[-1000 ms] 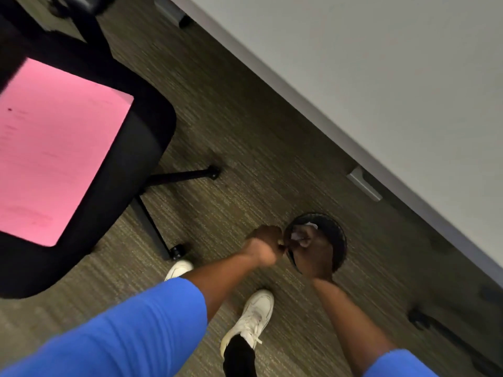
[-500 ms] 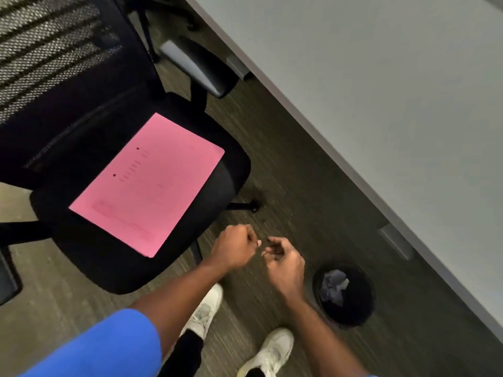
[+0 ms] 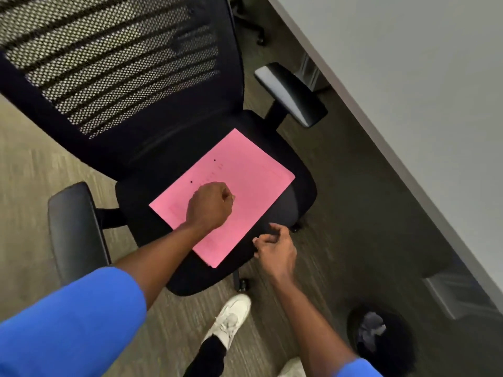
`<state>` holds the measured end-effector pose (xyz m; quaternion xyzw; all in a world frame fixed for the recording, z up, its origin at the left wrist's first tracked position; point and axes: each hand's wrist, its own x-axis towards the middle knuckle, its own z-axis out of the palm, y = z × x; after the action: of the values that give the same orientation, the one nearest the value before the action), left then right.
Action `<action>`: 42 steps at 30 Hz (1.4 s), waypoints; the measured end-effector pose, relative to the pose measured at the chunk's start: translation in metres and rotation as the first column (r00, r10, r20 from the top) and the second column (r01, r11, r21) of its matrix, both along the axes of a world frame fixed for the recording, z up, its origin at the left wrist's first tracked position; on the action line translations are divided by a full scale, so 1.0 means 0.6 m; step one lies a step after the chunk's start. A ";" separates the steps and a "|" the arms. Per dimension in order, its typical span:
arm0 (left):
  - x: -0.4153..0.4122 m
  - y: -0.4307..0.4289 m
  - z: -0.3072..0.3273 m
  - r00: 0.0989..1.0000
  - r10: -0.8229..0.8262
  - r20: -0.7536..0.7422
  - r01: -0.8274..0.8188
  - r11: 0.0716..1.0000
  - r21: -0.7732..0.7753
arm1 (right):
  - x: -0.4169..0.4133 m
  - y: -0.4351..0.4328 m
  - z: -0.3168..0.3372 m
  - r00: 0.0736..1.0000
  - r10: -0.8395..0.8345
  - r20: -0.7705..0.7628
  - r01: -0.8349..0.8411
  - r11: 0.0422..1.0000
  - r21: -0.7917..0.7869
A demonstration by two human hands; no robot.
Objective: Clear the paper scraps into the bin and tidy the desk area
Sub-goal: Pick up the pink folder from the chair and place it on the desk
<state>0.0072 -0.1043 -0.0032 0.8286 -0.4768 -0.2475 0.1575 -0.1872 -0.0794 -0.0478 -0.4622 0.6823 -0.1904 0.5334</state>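
Black office chair [image 3: 130,85] with open mesh back and glossy armrests. Matt pink paper sheet [image 3: 253,180]; ribbed grey-brown carpet [image 3: 353,213].

Left hand [image 3: 211,206] fisted, contents hidden; bin [image 3: 381,338] interior murky.

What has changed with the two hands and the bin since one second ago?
Both hands have left the bin and moved up to the chair. The left hand, closed in a fist, is now over the pink paper; the right hand is at the front edge of the seat. Crumpled paper lies in the bin. The pink paper stayed on the seat.
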 end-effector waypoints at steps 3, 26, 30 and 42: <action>0.073 -0.005 -0.003 0.991 0.027 0.130 -0.031 0.999 0.031 | 0.031 -0.004 -0.006 0.999 -0.025 -0.023 0.025 0.999 0.030; 0.142 -0.018 -0.073 0.968 0.125 0.217 -0.187 0.936 0.299 | 0.080 -0.049 -0.011 0.973 -0.203 0.114 0.172 0.958 0.231; 0.130 -0.008 -0.069 0.963 0.224 0.150 -0.263 0.904 0.337 | 0.056 -0.043 -0.003 0.953 -0.235 0.194 0.175 0.943 0.283; 0.033 0.082 -0.001 0.942 0.323 -0.091 -0.289 0.918 0.271 | -0.074 0.014 0.059 0.987 -0.156 0.036 0.140 0.952 0.272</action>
<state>0.0271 -0.0553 -0.0040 0.8879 -0.2937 -0.3335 0.1187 -0.2315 -0.0711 -0.0125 -0.3275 0.7190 -0.1485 0.5947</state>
